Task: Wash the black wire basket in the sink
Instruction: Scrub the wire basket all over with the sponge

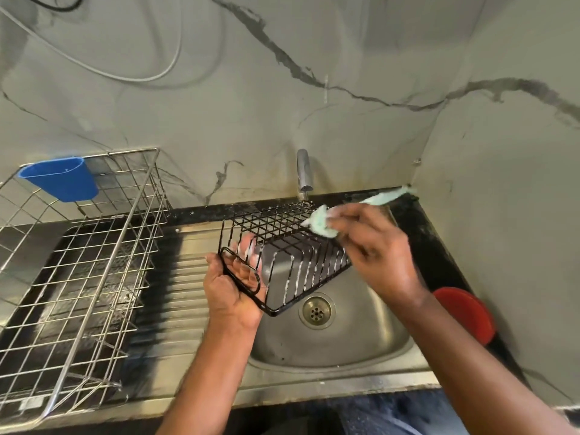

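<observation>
Tilting above the steel sink (354, 337), the black wire basket (282, 246) shows white suds along its wires, its far edge just under the tap (303, 171). The left hand (233, 281) grips the basket's near corner, fingers curled through the wire, while the right hand (373, 246) is closed around a pale green sponge (321, 226) pressed to the basket's upper rim. To the left a silver wire rack (94, 262) carrying a blue cup (61, 178) stands on the surface, and a red lid (464, 312) lies at the right.
</observation>
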A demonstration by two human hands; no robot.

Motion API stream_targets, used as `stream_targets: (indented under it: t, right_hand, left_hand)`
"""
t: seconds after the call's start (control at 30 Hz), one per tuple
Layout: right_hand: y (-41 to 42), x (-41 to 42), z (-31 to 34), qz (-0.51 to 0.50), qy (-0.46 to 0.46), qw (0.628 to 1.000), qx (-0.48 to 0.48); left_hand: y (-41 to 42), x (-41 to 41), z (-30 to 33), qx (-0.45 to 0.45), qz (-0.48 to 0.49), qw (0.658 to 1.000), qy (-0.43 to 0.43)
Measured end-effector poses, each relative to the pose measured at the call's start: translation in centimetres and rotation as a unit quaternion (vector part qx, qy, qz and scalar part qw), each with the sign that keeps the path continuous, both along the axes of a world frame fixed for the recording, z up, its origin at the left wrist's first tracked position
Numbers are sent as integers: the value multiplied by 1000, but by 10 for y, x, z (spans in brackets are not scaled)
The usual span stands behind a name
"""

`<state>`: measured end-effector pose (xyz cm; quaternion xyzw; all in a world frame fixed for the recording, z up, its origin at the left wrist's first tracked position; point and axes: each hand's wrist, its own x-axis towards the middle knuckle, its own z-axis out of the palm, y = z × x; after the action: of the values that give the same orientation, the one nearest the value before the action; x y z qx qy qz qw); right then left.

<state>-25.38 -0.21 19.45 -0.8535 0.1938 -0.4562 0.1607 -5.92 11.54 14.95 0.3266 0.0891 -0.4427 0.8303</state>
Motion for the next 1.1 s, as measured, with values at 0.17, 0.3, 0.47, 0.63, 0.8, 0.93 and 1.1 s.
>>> stream_targets:
  t: [0.17, 0.3, 0.47, 0.63, 0.8, 0.93, 1.1]
  right_hand:
    - [-3, -7, -7, 57, 146, 983, -97]
    - [-42, -29, -17, -79, 218, 972, 34]
    - [-18, -13, 2, -27, 119, 991, 54]
    - [32, 19, 20, 168, 159, 973, 3]
    - [4, 14, 0, 121, 194, 971, -68]
    - [-31, -4, -16, -35, 274, 959, 61]
    - [-34, -23, -25, -109, 176, 965, 158]
  left_hand:
    - [7, -4, 2, 41, -49, 996, -57]
    - [15, -8, 9, 0, -77, 991, -110]
    - [13, -12, 2, -49, -111, 988, -92]
    - [2, -26, 5, 11, -156, 984, -84]
    - [6, -26, 8, 21, -168, 981, -99]
    - [10, -22, 8, 32, -158, 981, -111]
    - [9, -40, 9, 47, -184, 971, -144]
